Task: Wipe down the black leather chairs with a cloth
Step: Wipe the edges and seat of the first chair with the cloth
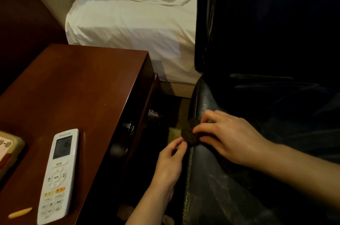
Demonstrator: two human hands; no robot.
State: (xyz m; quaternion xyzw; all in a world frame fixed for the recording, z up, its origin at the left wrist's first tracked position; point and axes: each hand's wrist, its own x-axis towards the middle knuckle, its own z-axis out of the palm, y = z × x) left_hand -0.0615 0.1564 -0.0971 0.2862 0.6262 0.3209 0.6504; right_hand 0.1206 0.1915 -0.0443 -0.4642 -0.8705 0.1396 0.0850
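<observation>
Cloth (pixel 190 133) pinched by both hands at chair (pixel 207 169) edge

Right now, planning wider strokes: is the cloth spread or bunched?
Bunched: the cloth is a small dark wad on the chair edge, under the right hand's fingertips.

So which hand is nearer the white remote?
Left. The left hand sits between the nightstand and chair, nearer the remote; the right hand rests farther away on the chair seat.

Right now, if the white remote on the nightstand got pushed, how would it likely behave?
The remote looks rigid plastic and lies flat, so it would probably slide rather than roll. The nightstand top looks glossy, so sliding may be easy. It is probably light for its size.
</observation>
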